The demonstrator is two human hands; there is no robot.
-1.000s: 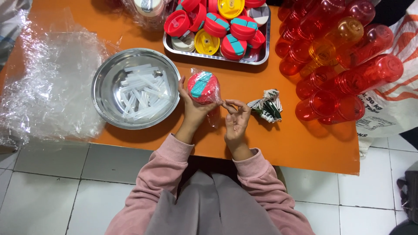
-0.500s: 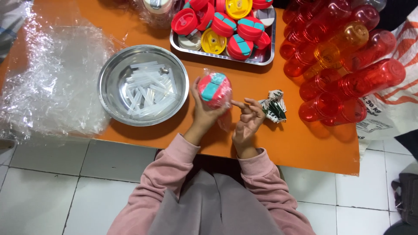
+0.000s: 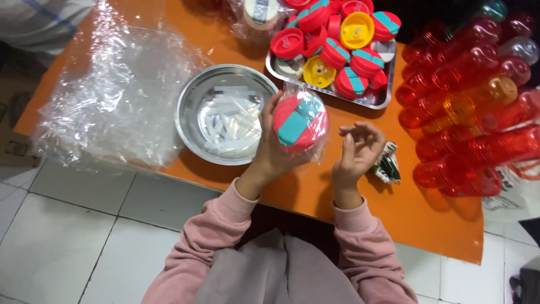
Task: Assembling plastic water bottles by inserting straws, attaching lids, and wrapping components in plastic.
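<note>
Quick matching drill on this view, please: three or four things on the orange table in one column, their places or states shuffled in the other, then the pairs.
1. bagged red lid
2. steel bowl
3. metal tray
4. red bottles

a. lying in rows at the table's right end
b. holds white straws
c. piled with red and yellow lids
d. gripped in the left hand

Pairs: 1-d, 2-b, 3-c, 4-a
</note>
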